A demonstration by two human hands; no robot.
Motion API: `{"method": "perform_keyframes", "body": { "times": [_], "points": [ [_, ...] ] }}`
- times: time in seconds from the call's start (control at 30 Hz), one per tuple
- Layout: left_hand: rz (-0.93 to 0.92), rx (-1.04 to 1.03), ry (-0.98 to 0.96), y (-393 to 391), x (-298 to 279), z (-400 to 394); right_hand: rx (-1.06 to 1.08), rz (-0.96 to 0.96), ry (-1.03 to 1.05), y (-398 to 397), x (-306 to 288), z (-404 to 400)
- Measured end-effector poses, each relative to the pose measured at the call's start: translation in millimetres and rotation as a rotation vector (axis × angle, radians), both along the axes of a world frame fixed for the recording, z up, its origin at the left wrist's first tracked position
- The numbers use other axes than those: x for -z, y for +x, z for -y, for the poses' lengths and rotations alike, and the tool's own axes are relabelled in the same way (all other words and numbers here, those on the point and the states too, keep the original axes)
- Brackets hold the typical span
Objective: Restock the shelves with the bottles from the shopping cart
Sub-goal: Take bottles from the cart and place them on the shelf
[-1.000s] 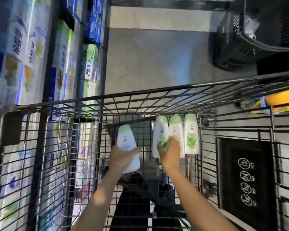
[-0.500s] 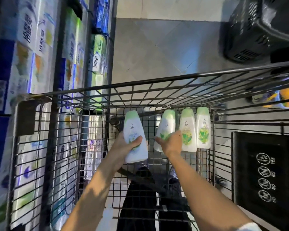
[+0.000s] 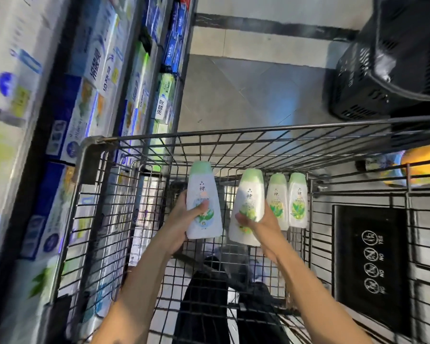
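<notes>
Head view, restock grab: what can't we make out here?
- Left hand grip on its bottle: fingers hidden behind the bottle.
- Right hand grip: fingertips hidden behind its bottle.
- Two bottles in the cart: label text too small.
- Shelf boxes: blurred by motion.
- Black basket: cut off by the frame edge.

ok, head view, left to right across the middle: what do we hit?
Stocked shelves → bottle in left hand → bottle in right hand → two bottles standing in the cart → black sign panel on the cart.
</notes>
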State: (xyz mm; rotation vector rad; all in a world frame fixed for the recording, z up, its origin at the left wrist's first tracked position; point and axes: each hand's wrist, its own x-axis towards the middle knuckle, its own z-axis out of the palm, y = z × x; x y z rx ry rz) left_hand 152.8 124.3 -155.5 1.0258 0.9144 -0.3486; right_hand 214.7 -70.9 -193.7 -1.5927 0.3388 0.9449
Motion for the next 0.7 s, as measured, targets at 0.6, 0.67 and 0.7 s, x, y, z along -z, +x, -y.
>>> {"method": "perform_keyframes", "body": {
  "times": [0.6, 0.67, 0.7],
  "points": [
    [0.283, -0.550, 0.480, -142, -214, 50, -0.621, 0.363, 0.457, -39, -257, -25],
    [0.308, -0.620, 0.573, -167, -245, 57, -0.707, 0.411, 0.502, -56, -288, -32],
    [0.327, -0.652, 0.618, -181, -262, 59, -0.758, 0.447, 0.526, -65, -304, -37]
  ]
}}
